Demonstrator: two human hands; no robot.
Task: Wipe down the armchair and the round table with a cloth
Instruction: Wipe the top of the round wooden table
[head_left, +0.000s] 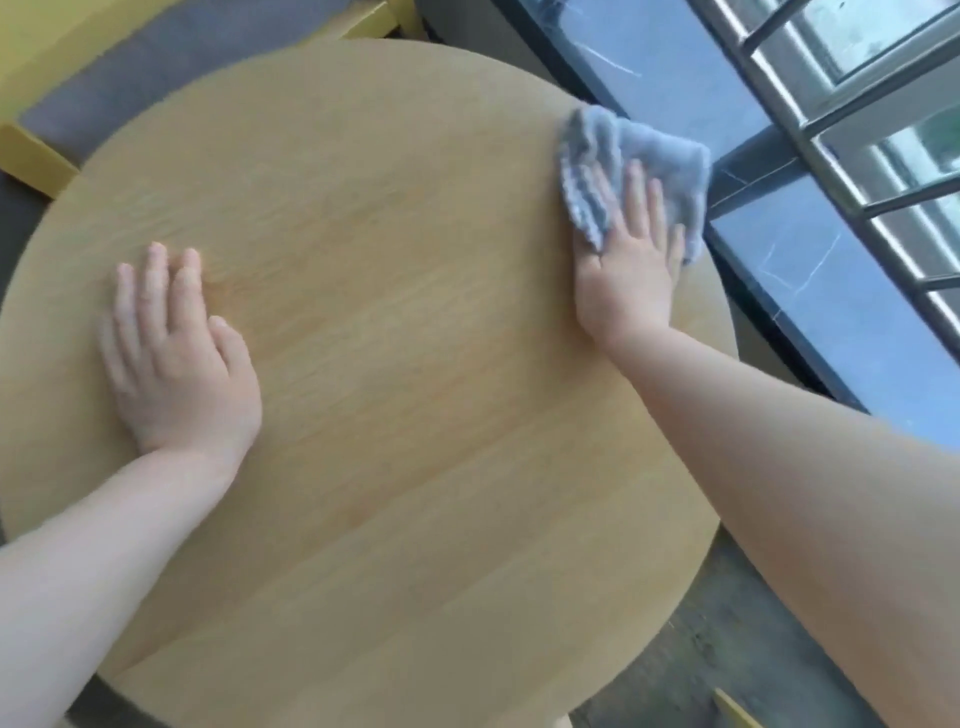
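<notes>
The round light-wood table (389, 338) fills most of the view. A crumpled grey cloth (649, 150) lies at its far right edge, partly hanging past the rim. My right hand (631, 265) presses flat on the cloth with straight fingers. My left hand (171, 353) rests flat on the bare tabletop at the left, fingers straight and holding nothing. The armchair (130, 78), with a yellow frame and grey seat cushion, stands beyond the table at the upper left.
A dark glossy window sill (779, 249) runs along the right, close to the table's edge. Metal window bars (841, 130) stand behind it. Grey floor (727, 649) shows at the lower right, with a yellow corner (737, 709) at the bottom.
</notes>
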